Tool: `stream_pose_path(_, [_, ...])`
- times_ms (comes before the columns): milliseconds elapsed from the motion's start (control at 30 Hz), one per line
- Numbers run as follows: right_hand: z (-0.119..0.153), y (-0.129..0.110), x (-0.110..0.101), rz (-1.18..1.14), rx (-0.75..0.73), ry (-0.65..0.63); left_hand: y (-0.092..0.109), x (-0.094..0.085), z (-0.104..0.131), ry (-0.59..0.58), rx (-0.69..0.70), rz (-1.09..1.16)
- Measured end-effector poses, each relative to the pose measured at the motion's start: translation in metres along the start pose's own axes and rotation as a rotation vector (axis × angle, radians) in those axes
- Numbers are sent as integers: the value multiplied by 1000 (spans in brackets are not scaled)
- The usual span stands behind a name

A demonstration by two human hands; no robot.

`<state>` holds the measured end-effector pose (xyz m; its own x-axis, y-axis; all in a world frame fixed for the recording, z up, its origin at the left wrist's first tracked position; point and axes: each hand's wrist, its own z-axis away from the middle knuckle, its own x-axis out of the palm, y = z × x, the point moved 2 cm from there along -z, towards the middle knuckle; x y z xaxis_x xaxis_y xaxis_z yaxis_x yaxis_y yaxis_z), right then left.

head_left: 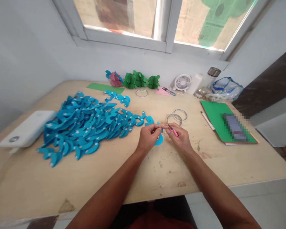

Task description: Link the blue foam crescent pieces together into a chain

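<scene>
My left hand [148, 136] is closed in a pinch, its fingertips close to those of my right hand. What it pinches is too small to make out. In my right hand [181, 137] is a small pink-handled tool [173, 129] with a dark, thin tip. Beneath and between the hands lies a curved blue paper piece [159, 140], partly covered by the fingers. Just beyond the right hand rest two thin rings, a nearer ring [167, 119] and a farther ring [187, 115], like narrow tape rolls. A large pile of blue paper pieces [85, 119] with small white patches spreads to the left.
A white device with a cable [30, 127] stands at far left. Along the wall are folded green paper shapes [140, 80], a small white fan [182, 82] and a bottle [208, 81]. Green sheets [215, 122] with a blurred-out object lie at right.
</scene>
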<state>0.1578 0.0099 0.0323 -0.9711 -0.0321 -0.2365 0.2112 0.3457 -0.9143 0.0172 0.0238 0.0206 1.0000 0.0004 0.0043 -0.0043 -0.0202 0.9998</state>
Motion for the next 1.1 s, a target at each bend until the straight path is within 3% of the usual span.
stream_pose_path(233, [0,-1,1,-75,42,13,-5,0,-2,4,35,1])
stream_pose_path(367, [0,8,-3,-125,190,93,-4,0,-1,32,69,8])
stream_pose_path(500, [0,16,-4,-154,280,93,-7,1,-1,-14,8,21])
stream_pose_path(600, [0,17,-2,-157,270,60,-11,3,-1,-42,-10,40])
stream_pose_path(833, [-1,15,0,-100,222,18,-11,1,-3,-49,87,-75])
stream_pose_path(967, [-2,7,-1,-74,154,30,-16,1,-4,-51,43,-74])
stream_pose_path(1100, [-1,7,0,-105,179,8,-22,2,-4,-61,1,-77])
